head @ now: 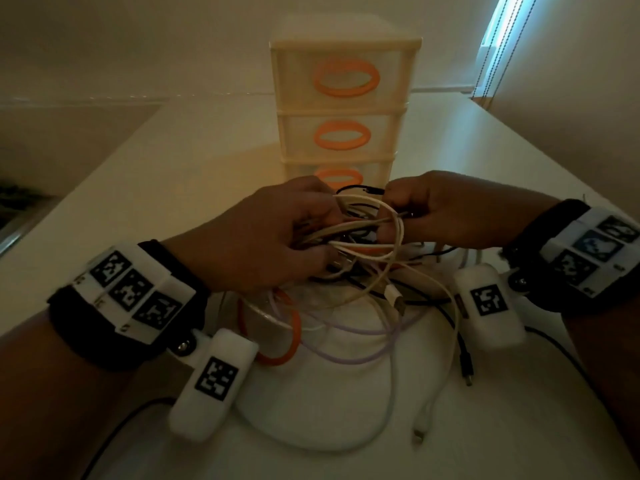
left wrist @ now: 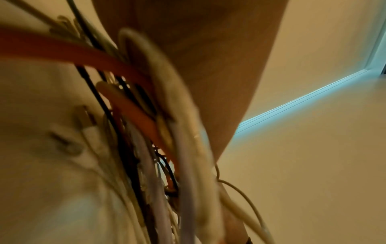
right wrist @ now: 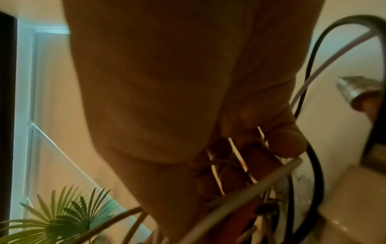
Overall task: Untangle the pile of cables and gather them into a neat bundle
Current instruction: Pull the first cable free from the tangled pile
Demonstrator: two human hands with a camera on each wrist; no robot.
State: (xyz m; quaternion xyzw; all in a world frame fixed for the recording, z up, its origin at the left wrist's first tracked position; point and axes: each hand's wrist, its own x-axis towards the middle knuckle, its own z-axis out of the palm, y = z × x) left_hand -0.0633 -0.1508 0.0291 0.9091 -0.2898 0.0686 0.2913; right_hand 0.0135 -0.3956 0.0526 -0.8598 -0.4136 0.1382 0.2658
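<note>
A tangle of cables [head: 367,251] hangs between my two hands above the white table [head: 180,174]: cream, white, lilac, black and orange strands. My left hand [head: 277,233] grips the clump from the left, fingers curled into it. From the right, my right hand [head: 446,209] pinches cream and black strands near a black plug [head: 372,190]. Loose ends trail down to the table, among them a white plug [head: 420,434] and a black plug [head: 467,374]. In the left wrist view the cables [left wrist: 167,148] fill the picture, blurred. The right wrist view shows fingers [right wrist: 282,142] curled round thin strands.
A cream drawer tower [head: 341,109] with orange ring handles stands just behind the hands. An orange loop [head: 277,327] lies under the left wrist. A window with blind cords [head: 502,39] is at the back right. A palm-like plant [right wrist: 58,219] shows low in the right wrist view.
</note>
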